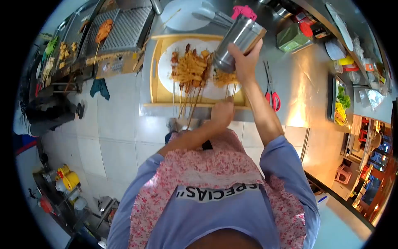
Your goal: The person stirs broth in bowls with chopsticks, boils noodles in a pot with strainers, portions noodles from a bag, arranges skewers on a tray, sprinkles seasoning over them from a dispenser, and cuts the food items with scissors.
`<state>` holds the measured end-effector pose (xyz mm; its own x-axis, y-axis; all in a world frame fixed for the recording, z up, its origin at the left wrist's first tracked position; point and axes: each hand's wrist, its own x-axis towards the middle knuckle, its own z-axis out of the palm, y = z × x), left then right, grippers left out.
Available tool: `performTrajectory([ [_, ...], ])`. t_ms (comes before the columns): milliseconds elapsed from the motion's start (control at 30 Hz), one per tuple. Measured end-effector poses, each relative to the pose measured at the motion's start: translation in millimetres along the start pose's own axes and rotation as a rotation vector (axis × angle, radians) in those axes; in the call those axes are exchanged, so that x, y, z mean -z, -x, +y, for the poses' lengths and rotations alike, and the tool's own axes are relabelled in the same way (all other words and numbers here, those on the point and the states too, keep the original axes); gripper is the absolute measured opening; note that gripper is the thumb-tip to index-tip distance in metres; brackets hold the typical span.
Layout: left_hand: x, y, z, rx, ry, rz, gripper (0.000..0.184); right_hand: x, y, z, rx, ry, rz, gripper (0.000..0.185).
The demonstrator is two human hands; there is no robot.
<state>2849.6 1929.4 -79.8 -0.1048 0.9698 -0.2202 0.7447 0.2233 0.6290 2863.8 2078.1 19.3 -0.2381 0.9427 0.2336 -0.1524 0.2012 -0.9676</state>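
Observation:
A metal shaker [235, 43] is wrapped in my right hand [247, 60], tilted over the right side of a yellow-rimmed tray [154, 74]. My left hand [223, 112] is closed at the tray's front edge, around the ends of thin wooden skewers [231, 90]. Their food [224, 78] lies beneath the shaker's lower end, partly hidden by it. Left of them, a heap of browned skewered food [190, 68] rests on white round paper [165, 66] inside the tray, with several sticks poking out over the front edge.
Red-handled scissors [273, 98] lie right of the tray, below a green-filled container [293, 37]. A white plate [182, 15] and tongs [211, 14] are behind it. A ridged metal tray [124, 29] stands left. A black tray of vegetables [340, 101] is far right. Another person [49, 114] stands at left.

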Motion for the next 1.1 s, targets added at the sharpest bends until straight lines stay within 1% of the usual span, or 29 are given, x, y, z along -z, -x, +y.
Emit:
performTrajectory([
  [67,-4.7,10.2,-2.3,-0.002,0.066,0.026,0.016,7.2,-1.3,9.0,-0.030,0.147,-0.078,0.084],
  [167,11.9,-8.4,-0.3,-0.030,0.160,0.105,0.012,15.0,-23.7,3.4,0.065,0.057,0.010,0.082],
  [233,10.6,12.6,-1.4,0.004,0.231,0.107,0.011,21.7,-5.4,7.0,0.053,0.001,0.064,0.081],
  [333,40.4,-3.7,1.4,-0.072,0.306,0.159,0.013,31.5,-18.9,-1.5,0.086,0.084,0.131,0.076],
  [367,50.9,-2.2,1.0,-0.085,0.351,0.175,0.014,29.9,-24.0,-10.7,0.102,-0.032,0.212,0.057],
  [400,59.5,5.6,-1.9,-0.088,0.392,0.180,0.016,28.5,-30.3,-19.2,0.112,-0.239,0.237,0.054],
  [467,83.5,12.8,-8.1,-0.039,0.506,0.177,0.014,34.4,-49.3,-25.2,0.126,-0.209,0.269,0.049],
  [500,94.5,11.1,-10.4,-0.027,0.564,0.178,0.014,32.8,-53.7,-36.4,0.164,-0.225,0.235,0.047],
  [600,112.7,16.3,-20.0,0.033,0.962,0.053,0.012,28.7,-57.8,-59.6,0.244,-0.388,0.226,0.051],
  [633,115.5,19.1,-21.6,0.083,1.117,-0.025,0.013,26.8,-58.4,-57.3,0.249,-0.347,0.237,0.054],
  [733,89.1,19.9,-30.6,0.283,1.343,-0.017,0.014,25.4,-63.5,-28.9,0.274,0.067,0.191,0.061],
  [767,81.3,12.6,-42.7,0.307,1.359,-0.099,0.014,15.3,-54.0,-41.1,0.196,-0.156,0.217,0.066],
  [800,73.9,11.0,-55.5,0.347,1.380,-0.179,0.014,13.1,-52.8,-38.4,0.241,-0.286,0.257,0.067],
  [833,61.4,16.3,-67.5,0.404,1.400,-0.267,0.014,9.6,-51.9,-33.1,0.205,-0.210,0.246,0.068],
  [900,52.9,24.0,-63.3,0.424,1.369,-0.176,0.014,3.2,-42.1,-18.1,0.145,-0.033,0.148,0.069],
  [933,54.5,18.5,-60.4,0.408,1.349,-0.133,0.013,0.7,-43.9,-13.5,0.145,0.069,0.044,0.069],
  [967,58.9,9.6,-60.4,0.374,1.290,-0.127,0.013,-2.3,-44.2,-14.5,0.177,0.060,0.080,0.080],
  [1033,53.9,18.1,-60.8,0.368,1.196,-0.107,0.012,-9.0,-53.6,-12.5,0.154,-0.056,0.081,0.083],
  [1067,44.2,30.2,-64.1,0.373,1.215,-0.094,0.011,-12.1,-43.7,-7.5,0.114,-0.118,0.103,0.084],
  [1100,38.3,29.9,-66.9,0.353,1.220,-0.086,0.011,-10.2,-52.7,3.4,0.085,0.165,0.033,0.086],
])
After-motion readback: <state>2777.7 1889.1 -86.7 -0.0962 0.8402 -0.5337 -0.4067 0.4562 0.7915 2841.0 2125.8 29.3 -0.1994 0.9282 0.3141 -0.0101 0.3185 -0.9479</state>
